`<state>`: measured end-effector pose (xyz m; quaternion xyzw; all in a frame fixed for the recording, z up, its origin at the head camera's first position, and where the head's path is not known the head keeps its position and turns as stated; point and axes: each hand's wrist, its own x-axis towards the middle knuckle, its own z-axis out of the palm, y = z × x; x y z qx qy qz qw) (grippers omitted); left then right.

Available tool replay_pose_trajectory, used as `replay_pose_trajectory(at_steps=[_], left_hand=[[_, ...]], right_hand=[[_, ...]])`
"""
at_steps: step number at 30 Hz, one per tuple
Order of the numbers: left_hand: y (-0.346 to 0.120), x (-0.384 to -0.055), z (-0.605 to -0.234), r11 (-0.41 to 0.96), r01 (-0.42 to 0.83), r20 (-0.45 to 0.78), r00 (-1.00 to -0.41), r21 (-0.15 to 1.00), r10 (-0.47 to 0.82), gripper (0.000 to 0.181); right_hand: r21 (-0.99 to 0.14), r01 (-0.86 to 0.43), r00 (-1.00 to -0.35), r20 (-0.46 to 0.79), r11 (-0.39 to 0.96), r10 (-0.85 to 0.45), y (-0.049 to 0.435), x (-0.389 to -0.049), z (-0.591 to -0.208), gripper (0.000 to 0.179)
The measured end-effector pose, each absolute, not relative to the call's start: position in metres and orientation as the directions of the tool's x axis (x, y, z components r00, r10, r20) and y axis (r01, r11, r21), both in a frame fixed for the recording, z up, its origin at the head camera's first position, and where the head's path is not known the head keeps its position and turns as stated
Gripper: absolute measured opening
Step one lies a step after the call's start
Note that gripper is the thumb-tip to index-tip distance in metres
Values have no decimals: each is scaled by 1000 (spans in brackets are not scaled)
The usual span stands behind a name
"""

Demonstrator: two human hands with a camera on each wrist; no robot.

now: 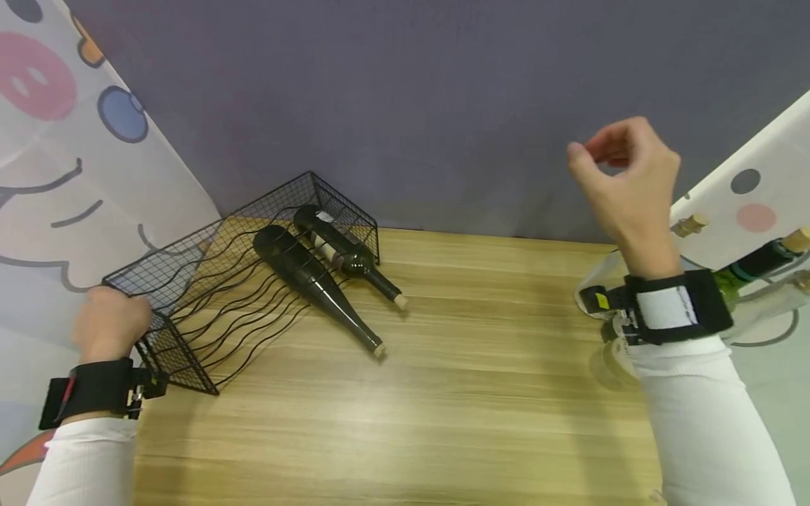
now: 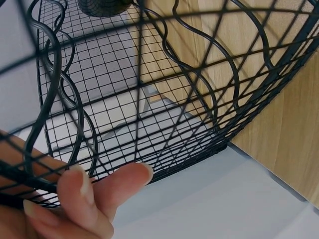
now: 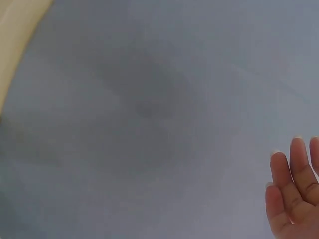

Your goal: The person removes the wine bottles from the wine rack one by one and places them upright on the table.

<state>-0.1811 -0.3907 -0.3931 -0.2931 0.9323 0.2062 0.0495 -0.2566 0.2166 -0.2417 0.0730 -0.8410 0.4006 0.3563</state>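
A black wire wine rack [image 1: 183, 358] with wavy crossbars lies at the left of the table. My left hand [image 1: 112, 320] grips its near left top edge; the left wrist view shows fingertips [image 2: 127, 181] curled about the wire rim. Two dark, corked wine bottles rest slanted in the rack, necks toward the table's middle: a plain long one [image 1: 310, 277] and a labelled one [image 1: 344, 246] beyond it. My right hand [image 1: 635, 186] is raised at the right, away from the rack. Its fingers are loosely bent, with nothing between them.
Several more corked bottles stand at the right edge, among them a dark green one [image 1: 762, 260], partly hidden by my right wrist. The wooden table [image 1: 411, 436] meets a grey upright panel [image 1: 443, 119] at the back. Cartoon-printed sheets [image 1: 38, 211] flank both sides.
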Motion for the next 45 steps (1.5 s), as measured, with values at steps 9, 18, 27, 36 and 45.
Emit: replay_pose_trajectory(at_steps=[9,18,27,36,45], left_hand=[[-391,-180,-392,731,-576,-218,-817,367,-534,50],[-390,-181,-392,727,-580,-222,-814,367,-537,55],[-391,-181,-393,721,-594,-241,-804,358,-543,64],[-391,-180,-394,711,-607,-259,-794,355,-550,66],[-389,-184,-394,728,-594,-247,-805,343,-540,66]], right_hand=[[-468,-408,-847,515,784,-133,159,-279,-274,37],[-450,-396,-897,374,800,-233,124,-278,-293,41],[-499,-322,-947,177,805,-269,101,-277,-327,58],[-505,-318,-926,-15,802,-377,56,-261,-374,75],[-563,-320,-860,-165,762,-483,23,-240,-422,74]])
